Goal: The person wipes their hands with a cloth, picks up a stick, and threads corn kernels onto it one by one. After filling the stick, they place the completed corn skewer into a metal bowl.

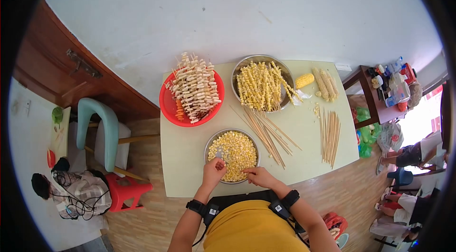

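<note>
A metal bowl [206,152] of loose yellow corn kernels [235,150] stands at the table's front edge, close to my body. Over its left rim is my left hand [214,171], fingers curled together; what they hold, if anything, is too small to name. My right hand [259,176] is at the bowl's lower right rim, thumb and forefinger pinched, and I cannot make out what is between them. Behind the bowl, a larger metal basin [234,85] holds several skewers of corn kernels [261,85]. Bare wooden skewers [270,133] lean out from its front.
On the table [190,176], a red basin [164,104] holds skewers of pale slices [194,88]. Farther right are a yellow corn cob [304,80], stripped cobs [325,84] and a row of bare sticks [330,138]. Left stands a teal chair [109,133]; other people [80,192] are at both sides.
</note>
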`<move>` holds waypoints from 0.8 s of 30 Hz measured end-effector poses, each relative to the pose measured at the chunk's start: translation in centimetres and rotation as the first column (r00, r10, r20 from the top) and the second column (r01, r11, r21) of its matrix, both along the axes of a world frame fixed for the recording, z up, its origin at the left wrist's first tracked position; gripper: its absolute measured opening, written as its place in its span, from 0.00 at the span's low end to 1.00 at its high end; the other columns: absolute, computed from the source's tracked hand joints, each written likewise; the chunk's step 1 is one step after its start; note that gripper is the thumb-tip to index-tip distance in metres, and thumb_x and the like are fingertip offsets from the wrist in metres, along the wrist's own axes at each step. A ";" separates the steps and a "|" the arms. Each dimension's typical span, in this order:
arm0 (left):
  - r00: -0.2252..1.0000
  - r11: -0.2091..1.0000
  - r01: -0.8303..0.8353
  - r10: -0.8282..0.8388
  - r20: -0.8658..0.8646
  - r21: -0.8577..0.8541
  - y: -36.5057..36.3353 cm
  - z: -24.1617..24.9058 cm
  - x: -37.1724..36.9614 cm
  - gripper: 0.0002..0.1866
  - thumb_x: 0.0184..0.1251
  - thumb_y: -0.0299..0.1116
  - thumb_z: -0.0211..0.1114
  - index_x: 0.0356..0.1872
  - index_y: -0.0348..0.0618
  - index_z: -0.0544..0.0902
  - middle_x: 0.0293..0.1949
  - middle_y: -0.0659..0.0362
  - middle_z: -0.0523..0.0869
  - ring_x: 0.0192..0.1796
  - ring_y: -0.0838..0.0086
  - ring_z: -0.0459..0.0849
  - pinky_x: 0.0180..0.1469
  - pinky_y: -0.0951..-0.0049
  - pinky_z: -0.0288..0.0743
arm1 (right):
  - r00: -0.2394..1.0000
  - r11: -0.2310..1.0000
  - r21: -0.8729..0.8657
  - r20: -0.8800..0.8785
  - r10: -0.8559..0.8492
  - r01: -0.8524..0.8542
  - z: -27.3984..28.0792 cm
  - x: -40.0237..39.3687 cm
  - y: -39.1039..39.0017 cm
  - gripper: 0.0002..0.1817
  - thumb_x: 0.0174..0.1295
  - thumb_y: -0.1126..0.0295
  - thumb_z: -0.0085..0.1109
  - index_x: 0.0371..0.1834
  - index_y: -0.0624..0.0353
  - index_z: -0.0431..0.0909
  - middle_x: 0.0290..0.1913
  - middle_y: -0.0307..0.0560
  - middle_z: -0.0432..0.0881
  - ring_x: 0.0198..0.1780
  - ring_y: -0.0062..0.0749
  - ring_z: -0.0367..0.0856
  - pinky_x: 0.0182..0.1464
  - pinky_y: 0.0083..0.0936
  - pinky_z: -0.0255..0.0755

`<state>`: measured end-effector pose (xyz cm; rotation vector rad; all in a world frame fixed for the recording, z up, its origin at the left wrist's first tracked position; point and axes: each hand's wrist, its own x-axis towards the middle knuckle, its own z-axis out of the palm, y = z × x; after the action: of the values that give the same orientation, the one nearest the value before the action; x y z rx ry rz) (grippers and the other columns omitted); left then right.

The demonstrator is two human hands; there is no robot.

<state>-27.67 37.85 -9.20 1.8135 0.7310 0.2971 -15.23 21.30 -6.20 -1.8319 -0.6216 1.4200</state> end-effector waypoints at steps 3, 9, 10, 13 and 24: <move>1.000 1.000 -0.010 0.010 -0.012 -0.001 -0.1 -0.1 0.0 0.05 0.44 0.23 0.61 0.24 0.38 0.74 0.18 0.61 0.76 0.21 0.80 0.74 0.26 0.81 0.70 | 1.000 1.000 0.003 0.018 0.004 -0.004 0.3 -0.1 0.1 0.17 0.58 0.69 0.43 0.50 0.56 0.73 0.20 0.37 0.75 0.17 0.17 0.68 0.22 0.15 0.66; 0.999 0.999 -0.025 0.026 -0.026 0.027 -0.1 0.0 0.1 0.05 0.44 0.23 0.62 0.23 0.38 0.74 0.18 0.60 0.76 0.21 0.79 0.75 0.26 0.80 0.70 | 1.000 1.000 0.007 0.020 -0.003 0.003 0.0 -0.2 0.2 0.17 0.57 0.69 0.41 0.49 0.54 0.73 0.19 0.41 0.76 0.17 0.21 0.71 0.23 0.19 0.68; 0.999 0.999 -0.026 0.026 -0.026 0.027 -0.1 0.1 0.1 0.05 0.44 0.23 0.62 0.23 0.38 0.74 0.18 0.60 0.76 0.21 0.79 0.75 0.26 0.80 0.70 | 1.000 1.000 0.014 0.018 -0.008 0.007 -0.1 -0.2 0.2 0.17 0.57 0.69 0.41 0.49 0.54 0.73 0.19 0.41 0.76 0.17 0.21 0.71 0.23 0.19 0.68; 0.999 0.997 -0.030 0.032 -0.026 0.075 -0.3 0.5 0.5 0.05 0.43 0.24 0.62 0.23 0.38 0.75 0.19 0.59 0.77 0.22 0.77 0.76 0.26 0.79 0.71 | 1.000 1.000 0.020 0.014 -0.011 0.011 0.4 -0.1 0.4 0.18 0.57 0.70 0.41 0.50 0.55 0.72 0.20 0.40 0.75 0.17 0.19 0.69 0.22 0.17 0.67; 1.000 0.999 0.023 -0.023 0.001 0.042 -0.5 1.0 0.8 0.05 0.47 0.22 0.60 0.28 0.37 0.77 0.24 0.56 0.81 0.27 0.73 0.81 0.30 0.78 0.74 | 0.998 0.998 0.033 0.051 -0.047 0.045 -0.2 -0.1 0.2 0.18 0.57 0.72 0.41 0.50 0.57 0.72 0.20 0.38 0.74 0.17 0.17 0.68 0.21 0.15 0.65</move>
<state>-26.88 37.40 -8.23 1.8594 0.7068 0.3006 -15.31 21.48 -6.44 -1.8511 -0.6208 1.3288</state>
